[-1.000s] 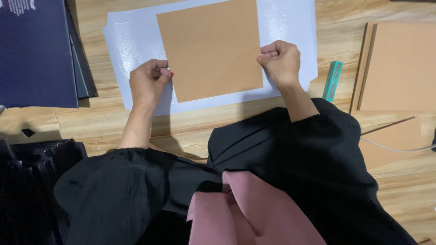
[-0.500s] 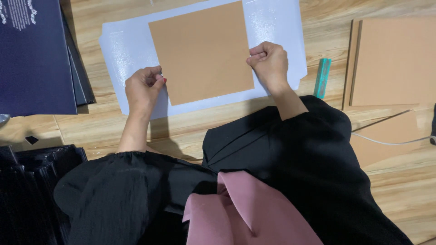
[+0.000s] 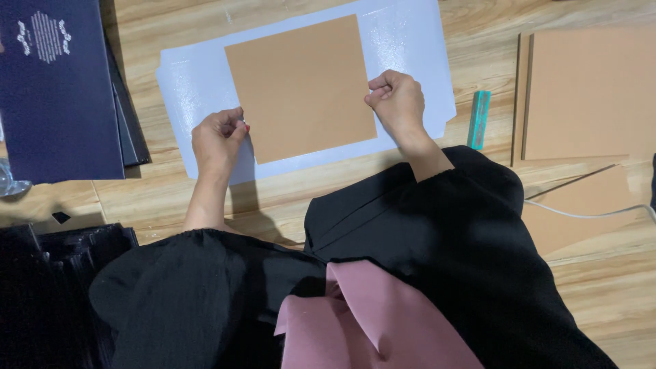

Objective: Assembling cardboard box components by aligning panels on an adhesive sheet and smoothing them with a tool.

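Note:
A brown square board [image 3: 301,85] lies flat on a larger white glossy sheet [image 3: 191,89] on the wooden floor. My left hand [image 3: 217,140] pinches the board's left edge near its lower corner. My right hand [image 3: 396,102] pinches the board's right edge. Both hands have fingers curled tight on the board, resting over the white sheet. My black sleeves and a pink cloth fill the lower part of the view.
A stack of dark blue covers [image 3: 58,89] lies at the left. Brown boards [image 3: 588,92] are piled at the right, with a teal tool [image 3: 478,119] beside them and a white cable [image 3: 588,213] across. Black items [image 3: 41,273] sit at the lower left.
The board and white sheet sit a little lower and more to the left in view than before. Both hands keep the same grip on the board's side edges.

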